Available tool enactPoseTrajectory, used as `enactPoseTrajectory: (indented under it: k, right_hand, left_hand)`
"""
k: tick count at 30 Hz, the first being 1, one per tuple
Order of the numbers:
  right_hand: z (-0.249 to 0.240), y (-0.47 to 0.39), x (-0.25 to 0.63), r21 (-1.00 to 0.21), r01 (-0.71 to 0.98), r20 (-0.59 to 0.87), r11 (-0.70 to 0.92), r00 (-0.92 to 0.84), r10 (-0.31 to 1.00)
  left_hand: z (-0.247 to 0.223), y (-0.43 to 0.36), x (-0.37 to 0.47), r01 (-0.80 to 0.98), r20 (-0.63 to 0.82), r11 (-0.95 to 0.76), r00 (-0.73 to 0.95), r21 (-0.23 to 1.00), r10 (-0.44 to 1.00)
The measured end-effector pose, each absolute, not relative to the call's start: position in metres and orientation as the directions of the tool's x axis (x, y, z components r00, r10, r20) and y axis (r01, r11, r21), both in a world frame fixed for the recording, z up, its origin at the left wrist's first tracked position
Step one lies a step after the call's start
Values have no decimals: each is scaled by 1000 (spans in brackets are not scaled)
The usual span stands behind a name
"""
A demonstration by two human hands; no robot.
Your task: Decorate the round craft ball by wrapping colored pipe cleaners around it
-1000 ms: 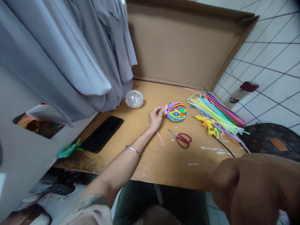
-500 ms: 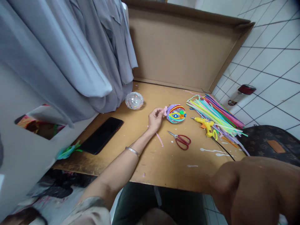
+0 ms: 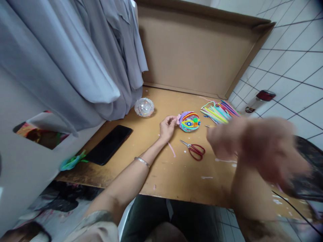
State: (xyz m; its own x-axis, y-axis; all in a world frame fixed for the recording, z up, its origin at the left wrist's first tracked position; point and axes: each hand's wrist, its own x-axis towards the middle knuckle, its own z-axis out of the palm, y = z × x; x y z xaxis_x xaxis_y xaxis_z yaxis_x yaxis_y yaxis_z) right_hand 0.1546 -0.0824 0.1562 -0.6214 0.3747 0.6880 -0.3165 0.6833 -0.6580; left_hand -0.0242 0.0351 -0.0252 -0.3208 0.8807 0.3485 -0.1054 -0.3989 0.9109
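the left hand (image 3: 168, 128) pinches the pink end (image 3: 178, 119) of the wrapped ball (image 3: 189, 122) on the table (image 3: 174, 181); the ball lies at three o'clock from it, long axis roughly nine to three. the right hand (image 3: 254, 144), blurred, its grip impossible to tell, is farther off, toward four o'clock from the ball, near the nozzle (image 3: 207, 126).

The phone (image 3: 109, 145) has smooth, glossy black glass; the scissors (image 3: 193, 149) pair shiny metal blades with smooth red handles. The curtain (image 3: 85, 57) is soft matt cloth, the panel (image 3: 189, 50) dull brown cardboard.
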Motion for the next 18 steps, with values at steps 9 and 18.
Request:
enactPoseTrajectory:
  k: [9, 18]
  right_hand:
    - [70, 64, 151, -772, 280, 506, 570, -270, 819]
    - [37, 84, 153, -703, 384, 448, 599, -416, 792]
  left_hand:
    - [-28, 39, -23, -23, 368, -390, -286, 921, 885]
    - [-27, 39, -21, -5, 363, -376, -251, 927, 897]
